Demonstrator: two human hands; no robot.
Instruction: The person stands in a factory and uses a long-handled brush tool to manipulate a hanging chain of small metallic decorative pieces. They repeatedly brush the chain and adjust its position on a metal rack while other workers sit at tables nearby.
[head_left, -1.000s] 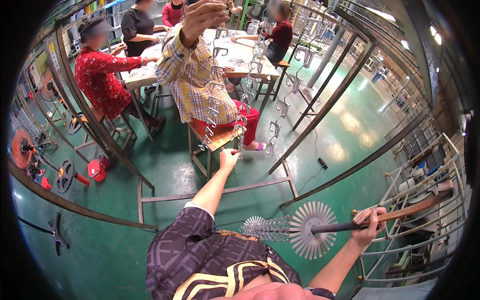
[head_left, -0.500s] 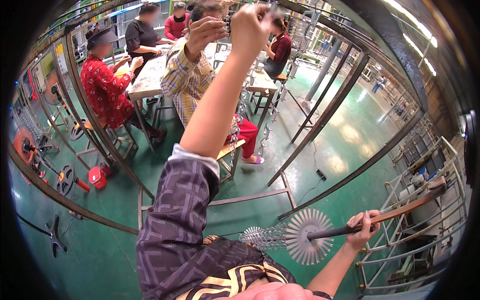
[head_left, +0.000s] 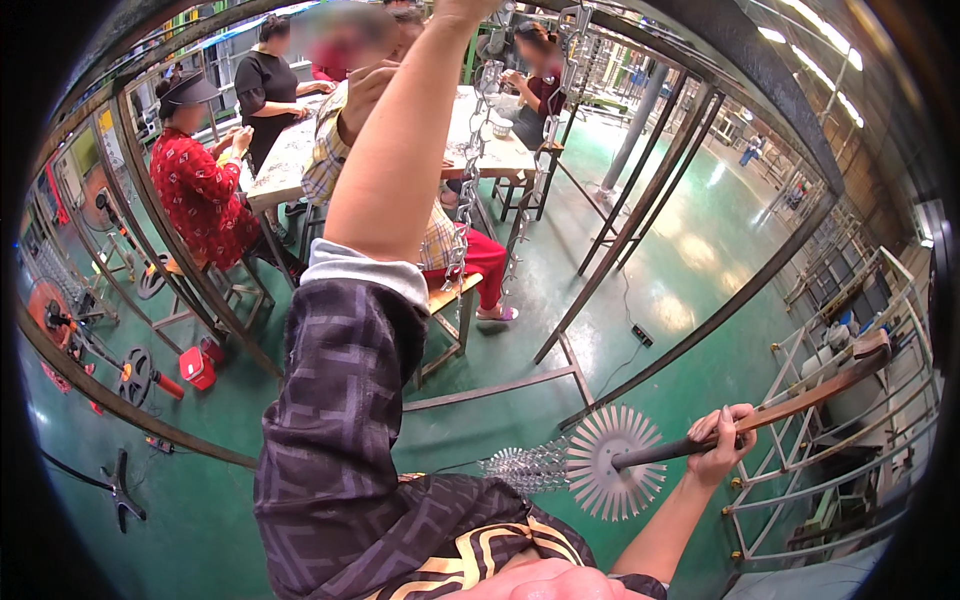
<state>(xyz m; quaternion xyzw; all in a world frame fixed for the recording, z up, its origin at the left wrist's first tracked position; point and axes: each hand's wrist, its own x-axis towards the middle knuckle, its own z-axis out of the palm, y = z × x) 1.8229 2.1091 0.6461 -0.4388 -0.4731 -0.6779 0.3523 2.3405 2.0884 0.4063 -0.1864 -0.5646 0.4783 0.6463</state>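
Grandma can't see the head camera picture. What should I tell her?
Someone's raised left hand meets the top edge near hanging metal hooks; their right hand grips a pole with a slotted disc. People are around a table.

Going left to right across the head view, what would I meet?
Lower black spoked wheel → red bucket → left hand, cropped by the top edge → slotted metal disc → right hand.

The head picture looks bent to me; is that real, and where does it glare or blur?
In the head view, the metal bar bows along the rim, likely lens bending; there too, glare patches brighten the green floor and ceiling lights shine white; some co-workers' heads look blurred, while the slotted disc looks sharp, and the left hand is cut off by the upper edge.
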